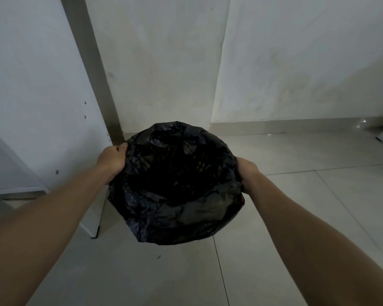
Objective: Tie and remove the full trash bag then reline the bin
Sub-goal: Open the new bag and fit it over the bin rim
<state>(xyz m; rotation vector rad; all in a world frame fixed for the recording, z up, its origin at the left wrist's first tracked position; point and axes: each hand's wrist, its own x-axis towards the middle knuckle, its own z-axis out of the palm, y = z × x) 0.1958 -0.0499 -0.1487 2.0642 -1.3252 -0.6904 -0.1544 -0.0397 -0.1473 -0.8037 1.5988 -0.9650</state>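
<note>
Two bare forearms reach forward and down from the lower corners, converging on the trash bag (175,191). The left hand (112,161) sits at the bag's left edge, wrist bent slightly inward. Its fingers are curled and the thumb lies on top, pinching a fold of the plastic. The right hand (249,175) is at the opposite edge with its back to the camera. Its fingers curl down over the rim and grip the plastic, and their tips are buried in the folds.

The bag is thin black plastic, glossy and heavily crumpled. It is spread open into a round mouth with its edge folded outward and hanging down all around. The inside is dark and the contents are too dim to make out. Whatever the bag covers is hidden, apart from a small red spot (243,200) under the right edge.

It stands on a floor (274,239) of large, smooth, pale tiles with thin dark joints. Just left of it is a flat white board (42,107) dotted with small holes. Behind is a matte, scuffed white wall (164,62) with a glossy skirting (285,123) along its foot.
</note>
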